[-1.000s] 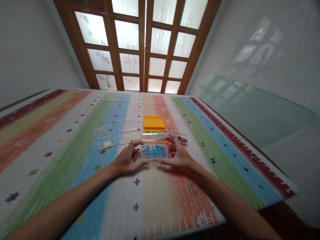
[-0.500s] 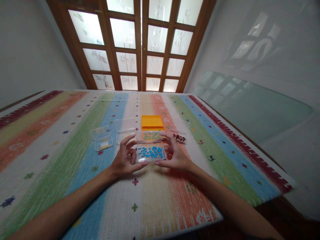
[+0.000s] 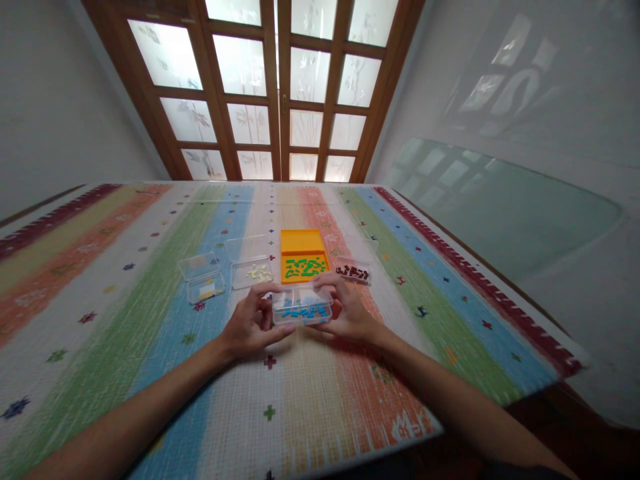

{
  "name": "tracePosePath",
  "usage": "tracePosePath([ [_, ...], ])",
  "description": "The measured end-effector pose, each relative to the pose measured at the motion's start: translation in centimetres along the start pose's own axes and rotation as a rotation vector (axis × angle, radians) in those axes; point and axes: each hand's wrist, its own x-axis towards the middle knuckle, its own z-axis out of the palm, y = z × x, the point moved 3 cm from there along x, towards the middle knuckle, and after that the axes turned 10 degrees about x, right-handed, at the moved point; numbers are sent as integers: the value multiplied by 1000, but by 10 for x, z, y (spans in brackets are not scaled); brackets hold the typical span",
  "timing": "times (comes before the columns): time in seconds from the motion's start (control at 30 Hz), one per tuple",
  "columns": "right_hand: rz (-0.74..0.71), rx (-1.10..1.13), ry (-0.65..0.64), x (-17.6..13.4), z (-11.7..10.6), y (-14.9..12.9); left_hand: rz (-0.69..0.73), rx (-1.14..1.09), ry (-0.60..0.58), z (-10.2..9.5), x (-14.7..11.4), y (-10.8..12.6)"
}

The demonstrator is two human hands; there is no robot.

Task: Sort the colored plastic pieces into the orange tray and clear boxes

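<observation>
A clear plastic box [image 3: 301, 313] with small blue pieces [image 3: 316, 311] inside is held between my two hands near the middle of the table. Its see-through lid [image 3: 303, 294] slants low over the blue pieces; whether it is fully down I cannot tell. My left hand [image 3: 255, 319] grips the box's left end, thumb at the front and fingers at the back. On the right end, my right hand [image 3: 347, 312] has fingers on the lid's edge and its thumb along the front. Just behind stands an open yellow box [image 3: 304, 241] with green pieces [image 3: 305, 267].
Open clear boxes stand around: one with pale pieces [image 3: 259, 272], one with dark brown pieces [image 3: 353, 272], and one at the left [image 3: 205, 288] holding a white and yellow item. A striped tablecloth [image 3: 240, 413] covers the table. Wooden glazed doors [image 3: 283, 107] are beyond.
The clear lid has swung from raised to low over the blue pieces, uncovering the view of the green pieces behind. Both hands keep hold of the box.
</observation>
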Motion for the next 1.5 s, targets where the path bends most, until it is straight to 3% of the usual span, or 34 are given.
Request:
tracePosePath([
  [0.13,-90,-1,-90,3,4,-11,5,-21,-41,1,-1,0],
  [0.3,-76,-6,-152,0,7,-14,48,-35,-90,3,3,2],
  [0.67,-149,-53,-127,2,7,-16,417,437,-32,-1,8,21],
  [0.77,-154,-95,-136,2,8,-16,481,482,20,-1,6,24],
  [0.9,-161,-128,-144,2,7,-18,549,475,4,-1,7,21],
  [1.5,-209,-152,-178,0,5,-11,599,449,-51,3,5,23],
])
